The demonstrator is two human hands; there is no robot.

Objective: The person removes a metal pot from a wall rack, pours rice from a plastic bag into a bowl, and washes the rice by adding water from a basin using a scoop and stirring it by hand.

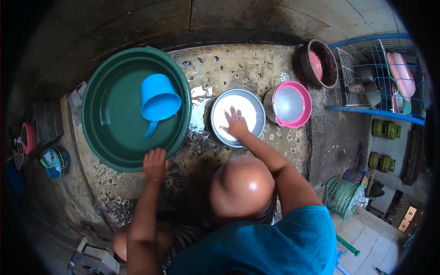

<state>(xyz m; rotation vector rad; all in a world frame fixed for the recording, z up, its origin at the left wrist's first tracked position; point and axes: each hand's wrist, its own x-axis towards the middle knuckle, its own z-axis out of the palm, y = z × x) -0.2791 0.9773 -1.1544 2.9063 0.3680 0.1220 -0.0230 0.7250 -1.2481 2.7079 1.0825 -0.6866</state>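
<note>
My right hand [236, 123] is inside a round metal bowl [261, 115], its fingers spread on bright white contents [238, 103]. White bits cling to the fingers. Whether the contents are grain, liquid or both is too washed out to tell. At the near rim of a large green tub [107, 149], my left hand [156, 164] has its fingers hooked over the edge. A blue dipper [158, 97] lies tilted inside the tub, its handle toward me. Just right of the bowl stands a metal pot with a pink-rimmed strainer [308, 106] over it.
A brown bucket [332, 64] with something pink inside stands at the far right, by a blue-framed dish rack [376, 112]. Below the rack are green gas cylinders [385, 129] and a green basket [338, 197]. A small blue bucket [54, 168] is at far left. The floor looks wet and pitted.
</note>
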